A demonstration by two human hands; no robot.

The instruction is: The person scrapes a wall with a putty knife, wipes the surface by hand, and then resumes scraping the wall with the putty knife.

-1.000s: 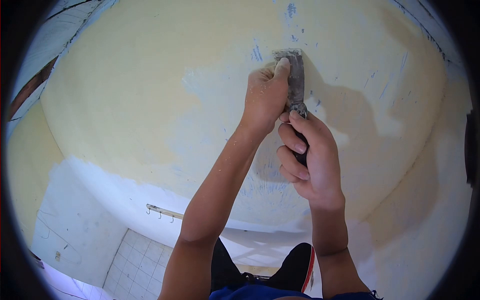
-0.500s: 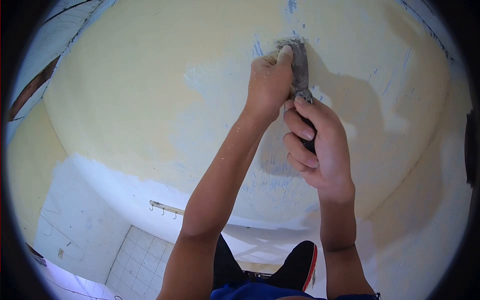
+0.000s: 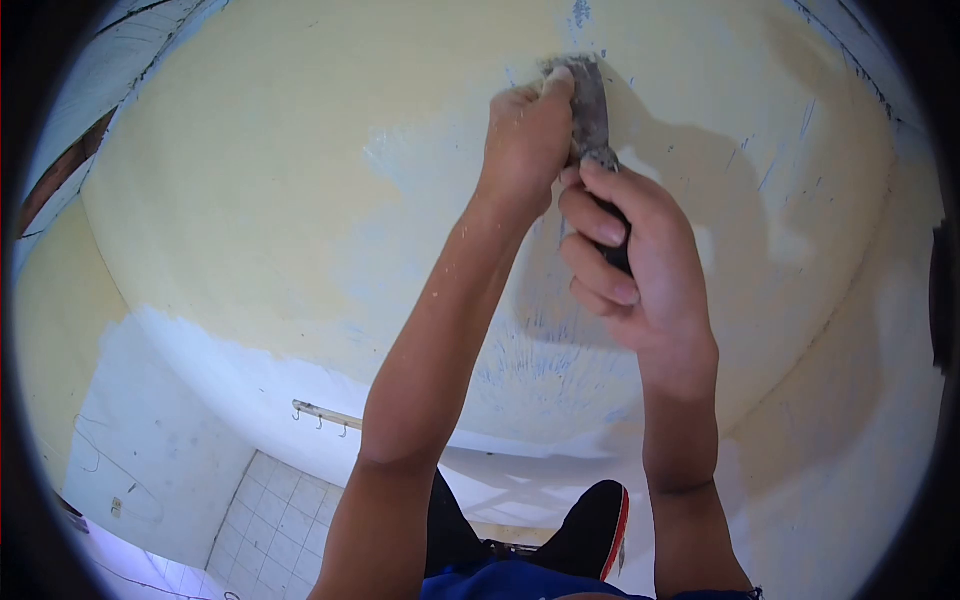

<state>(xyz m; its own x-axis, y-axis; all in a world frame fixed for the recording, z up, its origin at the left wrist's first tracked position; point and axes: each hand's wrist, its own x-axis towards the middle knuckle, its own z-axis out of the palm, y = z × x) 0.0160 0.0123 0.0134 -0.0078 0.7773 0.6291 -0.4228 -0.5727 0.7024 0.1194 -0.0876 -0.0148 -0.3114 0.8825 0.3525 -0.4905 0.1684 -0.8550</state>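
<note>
A metal scraper (image 3: 590, 105) with a dusty blade is pressed flat against the pale yellow wall (image 3: 250, 180). My right hand (image 3: 640, 270) is wrapped around its dark handle. My left hand (image 3: 525, 140) sits higher up, thumb pushing on the back of the blade. Both arms reach up and forward. Around the blade the paint is scraped, showing whitish patches and blue streaks.
Lower down the wall turns white, where a small hook rail (image 3: 320, 415) is fixed. A white tiled floor (image 3: 270, 520) lies at lower left. My black shoe with a red sole (image 3: 595, 525) shows at the bottom. A corner runs along the right.
Both hands and the scraper have slid upward along the wall, the blade now reaching a blue-streaked spot near the top.
</note>
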